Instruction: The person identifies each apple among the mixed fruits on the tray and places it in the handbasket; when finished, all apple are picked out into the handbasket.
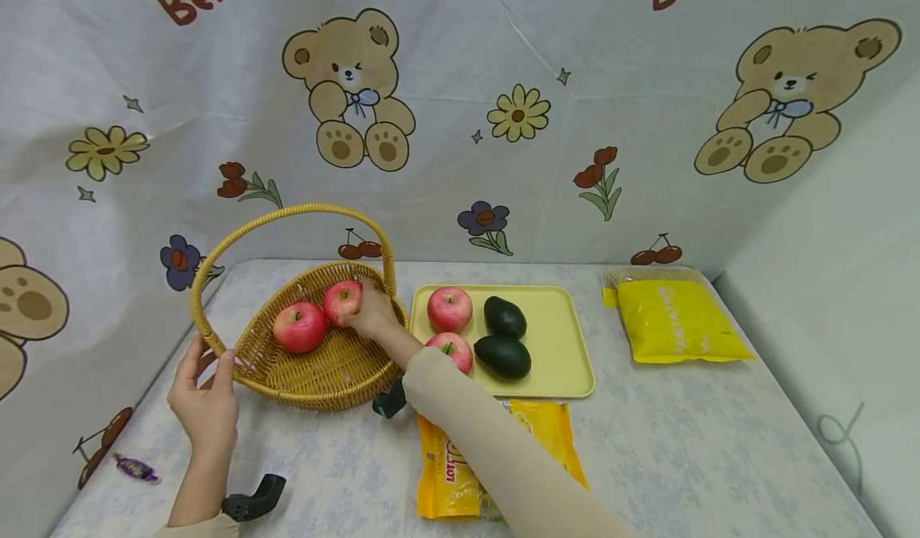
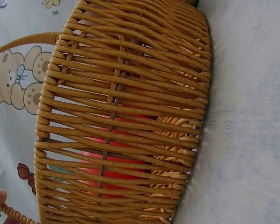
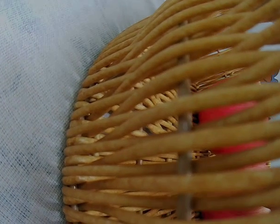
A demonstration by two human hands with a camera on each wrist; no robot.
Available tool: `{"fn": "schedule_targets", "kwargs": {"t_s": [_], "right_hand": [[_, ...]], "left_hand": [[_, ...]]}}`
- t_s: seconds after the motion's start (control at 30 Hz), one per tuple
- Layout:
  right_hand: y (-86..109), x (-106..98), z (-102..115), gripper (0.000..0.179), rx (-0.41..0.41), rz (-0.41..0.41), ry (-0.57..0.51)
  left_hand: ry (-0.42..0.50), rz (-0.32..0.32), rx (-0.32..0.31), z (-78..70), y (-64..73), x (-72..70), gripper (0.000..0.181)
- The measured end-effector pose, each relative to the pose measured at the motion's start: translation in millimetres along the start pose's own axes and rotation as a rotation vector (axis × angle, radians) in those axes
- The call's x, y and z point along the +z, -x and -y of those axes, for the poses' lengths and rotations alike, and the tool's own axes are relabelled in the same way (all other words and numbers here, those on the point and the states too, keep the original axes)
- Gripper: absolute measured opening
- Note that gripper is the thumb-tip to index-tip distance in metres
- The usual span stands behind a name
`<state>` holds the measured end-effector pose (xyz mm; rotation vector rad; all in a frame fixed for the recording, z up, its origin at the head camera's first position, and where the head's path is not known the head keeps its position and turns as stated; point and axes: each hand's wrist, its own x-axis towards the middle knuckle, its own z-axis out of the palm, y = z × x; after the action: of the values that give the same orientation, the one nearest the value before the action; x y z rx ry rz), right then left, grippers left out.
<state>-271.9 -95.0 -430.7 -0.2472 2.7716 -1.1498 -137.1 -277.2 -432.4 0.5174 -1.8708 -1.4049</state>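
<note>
Pale cloth [image 1: 446, 35] printed with bears, flowers and cherries forms the backdrop to a table [image 1: 683, 458] with a mottled blue-white covering. Standing upright on it is a wicker basket [image 1: 316, 398] with an arched handle [image 1: 309, 208], the reference for all positions below.

Contents of the basket: two red apples, side by side, touching or nearly so. The first apple [image 1: 298, 328] lies in the left half of the basket, unheld. The second apple [image 1: 341, 302], toward the back and right of the basket, is gripped by the right hand [image 1: 372, 312], its thumb and fingers bent about the fruit. Whether this apple bears on the basket floor cannot be determined. Both wrist views show red through the weave.

Left hand [image 1: 204, 398]: at the left front of the basket, thumb and fingers pinching the wicker near the foot of the handle.

Just right of the basket: a yellow tray [image 1: 561, 346] holding two further apples [image 1: 450, 309] and two dark avocados [image 1: 505, 318]. To the near right of the basket: a yellow packet [image 1: 446, 470], partly hidden by the right sleeve [image 1: 467, 422]. Well right of the basket, past the tray: a yellow bag [image 1: 676, 318]. To the near left of the basket: a purple wrapped candy [image 1: 136, 468].
</note>
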Motion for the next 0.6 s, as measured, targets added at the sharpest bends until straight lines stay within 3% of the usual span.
{"fn": "schedule_targets", "kwargs": {"t_s": [0.33, 0.6], "right_hand": [[2.2, 2, 2, 0.084, -0.007, -0.013, 0.031], [8.9, -9, 7, 0.089, -0.074, 0.02, 0.046]], "left_hand": [[0.018, -0.007, -0.008, -2.3, 1.5, 0.8, 0.048], [0.02, -0.012, 0.005, -2.3, 1.4, 0.3, 0.047]]}}
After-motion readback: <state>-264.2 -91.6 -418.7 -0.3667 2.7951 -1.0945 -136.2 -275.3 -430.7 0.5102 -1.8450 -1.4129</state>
